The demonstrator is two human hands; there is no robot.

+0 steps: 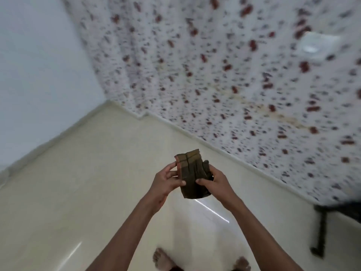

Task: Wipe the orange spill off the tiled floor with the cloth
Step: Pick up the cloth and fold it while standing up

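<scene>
Two bare feet (pixel 164 259) stand on the glossy cream floor (pixel 78 192). Above them, the left hand (pixel 166 182) and right hand (pixel 214 182) both grasp a folded dark cloth (pixel 192 173), thumbs pinching its front. Beyond the cloth, a faint orange streak (pixel 273 112) crosses the speckled tiles (pixel 195 55); a white drain cover (pixel 316 45) lies farther off.

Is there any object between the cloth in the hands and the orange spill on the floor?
Nothing visible blocks the way. Both the left hand and the right hand hold the folded cloth in the air. The faint orange spill lies ahead on the speckled floor, beyond a low ledge.
</scene>
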